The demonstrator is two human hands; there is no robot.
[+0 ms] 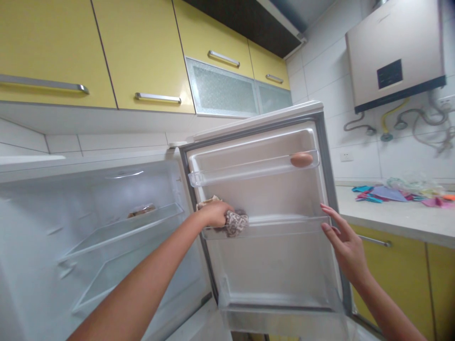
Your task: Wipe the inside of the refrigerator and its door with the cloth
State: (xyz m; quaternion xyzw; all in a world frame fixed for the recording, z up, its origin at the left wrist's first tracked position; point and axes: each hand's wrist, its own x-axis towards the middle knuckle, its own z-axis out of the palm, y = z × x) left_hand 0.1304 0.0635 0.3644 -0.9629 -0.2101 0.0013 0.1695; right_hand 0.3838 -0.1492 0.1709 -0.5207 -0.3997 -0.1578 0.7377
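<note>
My left hand [215, 213] reaches to the middle shelf of the open fridge door, its fingers closed on a brown-and-white patterned cloth [237, 223]. A beige, paper-like piece [206, 202] shows just behind that hand; what it belongs to is hidden. At the outer edge of the fridge door [277, 270], my right hand [343, 239] has its fingers apart and holds nothing; whether the fingertips touch the door I cannot tell. A brown egg [302, 159] lies at the right end of the clear upper door shelf [249, 171].
To the left is the fridge interior with glass shelves [121, 229] and a small brown package [141, 210]. On the right, colourful cloths [387, 193] and plastic bags lie on a worktop [398, 215]. Yellow cabinets [142, 47] hang above; a water heater [394, 57] is on the wall.
</note>
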